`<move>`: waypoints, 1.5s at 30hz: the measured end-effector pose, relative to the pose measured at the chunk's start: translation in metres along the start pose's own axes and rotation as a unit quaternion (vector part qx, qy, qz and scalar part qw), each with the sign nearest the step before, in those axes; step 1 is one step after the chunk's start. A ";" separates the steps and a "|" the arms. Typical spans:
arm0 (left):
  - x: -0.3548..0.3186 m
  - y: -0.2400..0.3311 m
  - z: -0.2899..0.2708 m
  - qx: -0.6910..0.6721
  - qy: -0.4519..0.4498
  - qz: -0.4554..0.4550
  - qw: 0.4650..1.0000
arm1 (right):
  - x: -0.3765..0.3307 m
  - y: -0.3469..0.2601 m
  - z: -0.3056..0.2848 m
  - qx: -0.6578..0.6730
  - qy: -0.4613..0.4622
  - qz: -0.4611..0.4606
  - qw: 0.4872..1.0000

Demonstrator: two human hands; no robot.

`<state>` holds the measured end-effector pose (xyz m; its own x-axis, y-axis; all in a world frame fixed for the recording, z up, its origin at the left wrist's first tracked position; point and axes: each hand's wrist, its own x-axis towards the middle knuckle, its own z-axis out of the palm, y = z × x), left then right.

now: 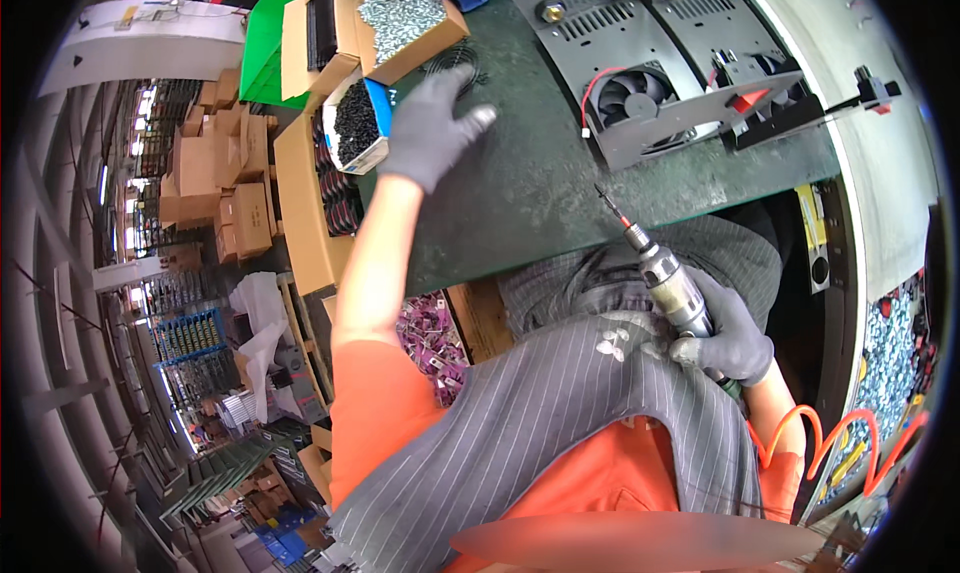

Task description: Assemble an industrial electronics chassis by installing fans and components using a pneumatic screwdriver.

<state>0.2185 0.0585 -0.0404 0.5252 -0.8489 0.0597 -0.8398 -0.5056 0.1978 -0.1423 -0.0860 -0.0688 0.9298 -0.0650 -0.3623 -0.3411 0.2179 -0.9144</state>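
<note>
My left hand [428, 128], in a dark grey glove, is stretched out over the bench. Its thumb points away from the other fingers, and nothing shows in its grasp. Just beside it is a small box of black screws [357, 123]; past its fingertips lie some dark coiled pieces [462, 65], partly covered by the hand. My right hand [735, 338], gloved alike, is wrapped around a pneumatic screwdriver [672, 285] above my lap. The long bit points up and left toward the bench edge. Dark metal panels [640, 123] with a black fan [630, 98] lie at the far right.
The dark green bench [500, 213] holds a carton of silver screws [400, 21] and a green bin [268, 48]. An open carton [300, 203] stands at its left edge. Purple parts [432, 343] sit below it. An orange coiled hose [850, 423] hangs by my right arm.
</note>
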 end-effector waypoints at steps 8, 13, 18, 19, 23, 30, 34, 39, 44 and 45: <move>0.039 -0.068 0.027 0.138 -0.091 0.012 0.986 | 0.003 -0.005 0.008 -0.001 0.016 0.018 1.000; 0.041 -0.074 0.013 0.035 0.124 0.027 0.991 | 0.003 0.000 0.005 -0.007 0.019 0.003 1.000; 0.016 -0.057 -0.023 -0.110 0.299 -0.028 0.947 | -0.003 -0.007 0.008 -0.009 0.012 0.000 1.000; 0.006 -0.043 -0.028 -0.192 0.237 -0.074 0.950 | -0.005 -0.007 0.007 -0.008 0.017 0.003 1.000; -0.048 0.031 -0.031 -0.263 0.069 -0.059 0.961 | -0.015 -0.012 0.008 -0.019 0.038 -0.008 0.999; -0.068 0.122 -0.026 -0.079 0.037 0.098 0.991 | -0.041 -0.015 0.011 0.015 0.117 0.006 0.993; -0.058 0.143 -0.019 -0.052 0.052 0.147 0.986 | -0.051 -0.011 0.009 0.041 0.132 -0.014 0.990; -0.052 0.167 -0.024 -0.014 0.038 0.192 0.981 | -0.058 -0.001 -0.001 0.003 0.126 -0.058 0.990; -0.046 0.176 -0.019 0.060 0.025 0.260 0.963 | -0.058 0.008 -0.009 0.026 0.109 -0.062 0.992; -0.042 0.174 -0.018 0.053 0.029 0.277 0.959 | -0.057 0.007 -0.010 0.046 0.111 -0.052 0.991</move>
<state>0.0524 0.0091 0.0092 -0.0022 -0.9835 0.1809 -0.9998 0.0057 0.0192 -0.1990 -0.0909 -0.0570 0.9027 -0.3021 -0.3062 -0.2203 0.2868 -0.9323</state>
